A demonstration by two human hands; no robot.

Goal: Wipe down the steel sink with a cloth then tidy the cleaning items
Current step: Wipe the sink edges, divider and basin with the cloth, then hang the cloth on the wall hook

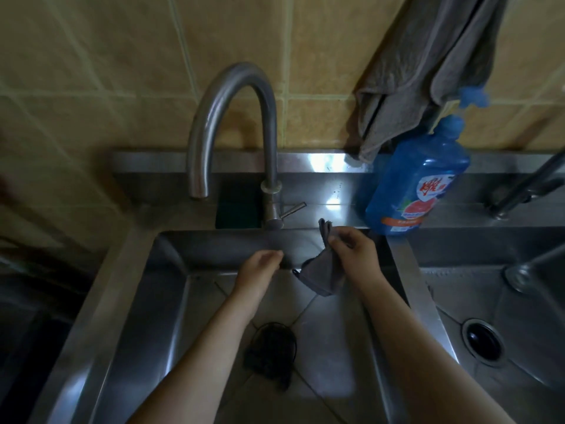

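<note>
While two bare forearms reach over it, a stainless steel double-basin sink point(101, 301) fills the lower part of the view, set against a wall of tan ceramic tiles point(91, 71). A grey terry towel point(428, 65) hangs on that wall at upper right, its lower end reaching down to the sink's back ledge. A brushed-steel gooseneck faucet point(198, 142) arches over the left basin's back edge, its spout pointing down to the left. A translucent blue detergent bottle with a red-and-white label point(412, 185) stands on the ledge near the divider between the basins. The left hand point(260, 267) hovers above the left basin, fingers loosely curled and holding nothing. The right hand point(354, 249), just beside it, has its fingers pinched on a small grey cleaning cloth point(321, 273), which hangs in the air over the back of the left basin, clear of the steel. A black, blurred object point(269, 350) lies on the basin floor. A dark green sponge point(237, 209) sits on the ledge beside the faucet base.
</note>
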